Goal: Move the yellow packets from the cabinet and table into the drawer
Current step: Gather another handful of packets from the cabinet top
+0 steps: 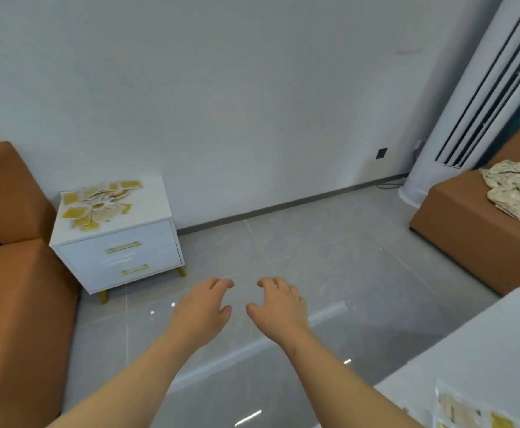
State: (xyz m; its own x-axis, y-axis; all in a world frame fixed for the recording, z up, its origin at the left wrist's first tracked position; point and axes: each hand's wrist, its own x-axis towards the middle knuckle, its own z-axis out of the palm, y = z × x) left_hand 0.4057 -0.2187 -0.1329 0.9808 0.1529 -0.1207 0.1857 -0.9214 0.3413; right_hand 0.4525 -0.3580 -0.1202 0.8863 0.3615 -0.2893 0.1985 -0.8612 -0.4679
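A pile of yellow packets (98, 202) lies on top of a small white cabinet (147, 205) at the left. Both its drawers, the upper drawer (119, 244) and the lower drawer (135, 270), are closed and have gold handles. More yellow packets (474, 412) lie on a white table (481, 344) at the bottom right. My left hand (203, 307) and my right hand (278, 305) are stretched out side by side over the floor, fingers loosely curled, holding nothing, well short of the cabinet.
Brown sofa blocks (20, 298) stand left of the cabinet. Another brown seat (468, 223) at the right carries a crumpled patterned cloth (518, 193). A tall white air conditioner (474, 97) fills the right corner. Grey tiled floor (329, 257) lies between.
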